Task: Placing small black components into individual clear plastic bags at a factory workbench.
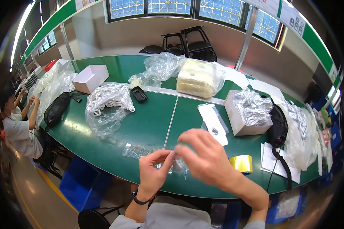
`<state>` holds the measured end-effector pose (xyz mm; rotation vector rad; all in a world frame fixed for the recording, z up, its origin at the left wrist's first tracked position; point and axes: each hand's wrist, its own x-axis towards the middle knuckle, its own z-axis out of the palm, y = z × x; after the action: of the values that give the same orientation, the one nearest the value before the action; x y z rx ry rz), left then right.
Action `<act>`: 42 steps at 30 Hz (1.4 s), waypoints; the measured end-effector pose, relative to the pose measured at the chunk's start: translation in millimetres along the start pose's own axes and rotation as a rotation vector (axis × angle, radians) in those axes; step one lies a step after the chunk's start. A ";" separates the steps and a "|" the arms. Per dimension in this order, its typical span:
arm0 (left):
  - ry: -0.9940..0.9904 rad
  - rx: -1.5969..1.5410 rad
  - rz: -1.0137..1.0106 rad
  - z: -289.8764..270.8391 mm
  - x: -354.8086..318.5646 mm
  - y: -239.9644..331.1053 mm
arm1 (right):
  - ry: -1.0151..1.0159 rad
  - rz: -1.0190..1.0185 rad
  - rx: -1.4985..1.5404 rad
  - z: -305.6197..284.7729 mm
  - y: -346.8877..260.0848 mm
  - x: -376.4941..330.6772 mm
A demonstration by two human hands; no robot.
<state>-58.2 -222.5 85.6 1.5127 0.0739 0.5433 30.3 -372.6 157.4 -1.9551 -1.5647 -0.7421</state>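
My left hand (154, 170), with a dark band at its wrist, is raised over the near edge of the green table, thumb and forefinger pinched together. Whatever lies in that pinch is too small to make out. Close beside its fingertips, my right hand (208, 158) is bent over, its fingers smeared by motion, so their grip does not show. Clear plastic film (179, 168) shows just under the hands. Left of it are small clear plastic bags (135, 151) on the table. A roll of yellow tape (241, 164) stands right of my right hand.
White coiled cables fill a plastic bag (109, 101) at left and a white box (252, 128) at right. Farther back sit a stack of yellowish packets (197, 78) and an upturned white box (91, 78). Black pouches (57, 110) lie toward both sides. Another person (21, 126) works at far left.
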 end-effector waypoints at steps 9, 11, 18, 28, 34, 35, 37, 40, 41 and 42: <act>0.039 0.283 0.214 -2.1 -3.9 9.3 | -0.149 -0.039 -0.091 3.1 -4.9 -1.3; 0.015 0.327 0.266 -4.3 -5.1 9.9 | -0.178 -0.056 -0.073 2.0 -3.3 0.1; -0.052 0.511 0.345 -14.8 -10.3 10.2 | -0.386 -0.130 0.007 0.2 0.6 -0.2; 0.001 0.609 0.277 -9.7 -27.5 10.8 | -0.190 -0.257 -0.326 19.0 -20.0 -11.5; 0.109 0.568 0.219 0.4 -34.6 10.5 | -0.138 0.025 0.109 23.1 -10.5 -23.3; 0.119 0.566 0.216 1.3 -37.0 10.7 | -0.097 0.109 0.249 22.2 -10.3 -25.1; 0.120 0.583 0.258 3.8 -46.3 6.6 | -0.016 0.197 0.330 25.3 -13.1 -35.7; 0.168 0.539 0.287 3.9 -60.8 -0.6 | 0.143 0.412 0.564 22.8 -13.9 -49.5; 0.207 0.475 0.264 4.9 -66.0 -4.3 | 0.220 0.550 0.715 19.0 -11.7 -56.2; 0.226 0.426 0.261 3.1 -70.2 -7.1 | 0.267 0.634 0.833 12.4 -9.0 -61.6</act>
<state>-116.6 -251.9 59.1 1.8822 0.1774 0.9530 11.5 -404.9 106.1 -1.4782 -0.7972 -0.0425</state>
